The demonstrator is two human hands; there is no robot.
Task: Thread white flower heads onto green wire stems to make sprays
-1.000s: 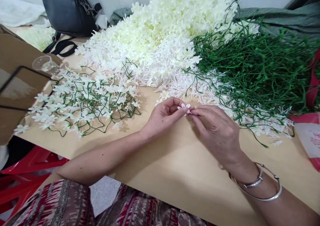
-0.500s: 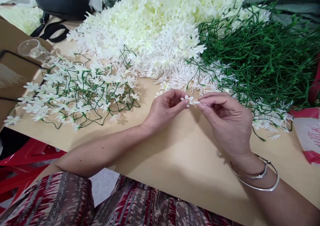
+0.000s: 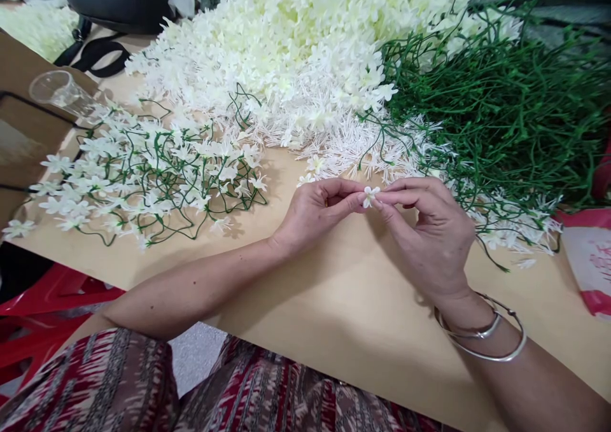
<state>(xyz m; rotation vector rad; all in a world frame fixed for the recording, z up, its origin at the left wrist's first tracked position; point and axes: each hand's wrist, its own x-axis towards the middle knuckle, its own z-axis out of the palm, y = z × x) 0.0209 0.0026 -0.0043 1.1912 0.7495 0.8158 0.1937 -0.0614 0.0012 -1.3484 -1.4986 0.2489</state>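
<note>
Here, a small white flower (image 3: 369,195) sits at the centre of the frame, pinched between the fingertips of both hands just above the tan table (image 3: 334,305). The left hand (image 3: 315,212) curls closed on it from the left, thumb and forefinger meeting at the bloom. The right hand (image 3: 432,235) grips it from the right in the same pinch, two silver bangles (image 3: 482,343) on its wrist. Just beyond the hands, in the upper middle, lies a big heap of loose white flowers (image 3: 305,44). To the upper right spreads a pile of green stems (image 3: 501,107). At the left lie finished sprigs (image 3: 143,171), white blooms on green stems, with a clear plastic cup (image 3: 60,91) near them at the upper left.
</note>
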